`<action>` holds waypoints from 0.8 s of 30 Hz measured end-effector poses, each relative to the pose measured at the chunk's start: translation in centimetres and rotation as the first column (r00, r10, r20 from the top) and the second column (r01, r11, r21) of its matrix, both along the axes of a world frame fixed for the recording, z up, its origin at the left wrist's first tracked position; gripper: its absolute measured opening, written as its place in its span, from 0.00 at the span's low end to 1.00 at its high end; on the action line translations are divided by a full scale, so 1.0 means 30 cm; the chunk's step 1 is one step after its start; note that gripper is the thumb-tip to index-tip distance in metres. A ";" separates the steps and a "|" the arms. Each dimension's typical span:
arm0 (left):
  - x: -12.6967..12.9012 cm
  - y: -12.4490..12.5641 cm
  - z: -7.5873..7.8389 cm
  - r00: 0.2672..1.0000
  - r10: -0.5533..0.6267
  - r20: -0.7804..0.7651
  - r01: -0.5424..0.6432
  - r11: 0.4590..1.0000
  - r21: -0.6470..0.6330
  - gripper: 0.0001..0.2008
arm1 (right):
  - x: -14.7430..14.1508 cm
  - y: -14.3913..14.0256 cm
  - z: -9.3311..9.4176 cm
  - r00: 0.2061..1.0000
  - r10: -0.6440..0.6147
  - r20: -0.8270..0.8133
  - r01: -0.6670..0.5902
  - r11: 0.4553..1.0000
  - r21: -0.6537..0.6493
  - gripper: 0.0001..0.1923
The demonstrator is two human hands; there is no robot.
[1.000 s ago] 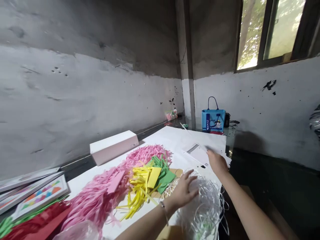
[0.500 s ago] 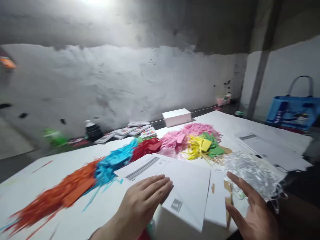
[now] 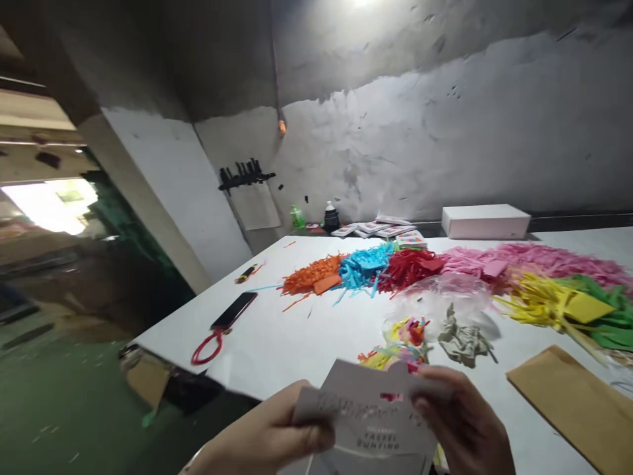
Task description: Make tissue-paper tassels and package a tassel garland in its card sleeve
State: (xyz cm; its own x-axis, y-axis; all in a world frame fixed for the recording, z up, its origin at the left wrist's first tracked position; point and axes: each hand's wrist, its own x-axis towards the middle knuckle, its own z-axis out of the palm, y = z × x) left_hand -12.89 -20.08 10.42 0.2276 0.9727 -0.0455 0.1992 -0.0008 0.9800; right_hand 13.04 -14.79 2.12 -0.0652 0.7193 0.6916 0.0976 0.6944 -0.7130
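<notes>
Both hands hold a white printed card package at the bottom centre of the head view. My left hand grips its left edge with the thumb on top. My right hand pinches its right upper corner. Just beyond the package, on the white table, lie a small bundle of mixed coloured paper strips and a grey crumpled piece beside a clear plastic bag.
Piles of shredded paper run across the table: orange, blue, red, pink, yellow, green. A brown envelope lies right, a black phone with red cord left, a white box at the back.
My view has swung left toward the table's left end. My hands, earlier open over white sheets and white shredded paper, now hold the white card package between them.
</notes>
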 end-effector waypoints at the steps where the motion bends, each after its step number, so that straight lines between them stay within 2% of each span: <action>1: -0.005 0.012 -0.012 0.995 -0.043 0.088 0.048 0.997 -0.063 0.17 | -0.013 -0.006 -0.021 0.997 -0.076 0.001 0.075 0.996 0.050 0.19; 2: -0.007 0.025 -0.030 0.984 -0.052 0.173 0.070 0.992 -0.102 0.18 | -0.021 -0.010 -0.037 0.986 -0.167 0.008 0.165 0.979 0.121 0.24; 4: -0.004 0.050 -0.077 0.938 -0.009 0.346 0.067 0.985 -0.157 0.21 | -0.025 -0.013 -0.054 0.943 -0.327 0.062 0.295 0.907 0.299 0.26; 6: 0.005 0.072 -0.127 0.883 0.000 0.470 0.113 0.970 -0.213 0.23 | -0.022 -0.012 -0.051 0.895 -0.411 0.172 0.299 0.841 0.450 0.23; 8: 0.020 0.090 -0.170 0.832 -0.024 0.555 0.192 0.950 -0.247 0.25 | -0.019 -0.006 -0.039 0.868 -0.414 0.273 0.231 0.825 0.516 0.22; 11: 0.049 0.111 -0.211 0.784 -0.058 0.618 0.260 0.934 -0.243 0.25 | -0.016 0.009 -0.018 0.861 -0.384 0.332 0.181 0.843 0.506 0.21; 13: 0.069 0.117 -0.221 0.753 -0.079 0.653 0.284 0.935 -0.214 0.25 | -0.011 0.018 -0.004 0.872 -0.348 0.344 0.155 0.863 0.480 0.18; 16: 0.092 0.114 -0.213 0.711 -0.136 0.690 0.333 0.929 -0.161 0.28 | 0.004 0.028 0.023 0.907 -0.198 0.372 0.033 0.913 0.406 0.15; 20: 0.109 0.109 -0.194 0.715 -0.159 0.680 0.356 0.921 -0.160 0.29 | 0.018 0.030 0.050 0.931 0.027 0.364 -0.125 0.961 0.248 0.11; 22: 0.117 0.108 -0.194 0.727 -0.151 0.670 0.348 0.922 -0.170 0.28 | 0.014 0.027 0.045 0.936 0.062 0.346 -0.136 0.972 0.194 0.10; 24: 0.127 0.105 -0.198 0.724 -0.131 0.678 0.340 0.922 -0.185 0.26 | 0.005 0.022 0.026 0.948 0.022 0.318 -0.090 0.975 0.202 0.10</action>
State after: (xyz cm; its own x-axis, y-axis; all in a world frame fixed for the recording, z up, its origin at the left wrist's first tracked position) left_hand -9.08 -16.95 4.50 0.5227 0.8505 -0.0578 -0.4448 0.3300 0.8326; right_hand 13.21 -14.13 2.90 -0.3381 0.5478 0.7652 0.2481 0.8363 -0.4890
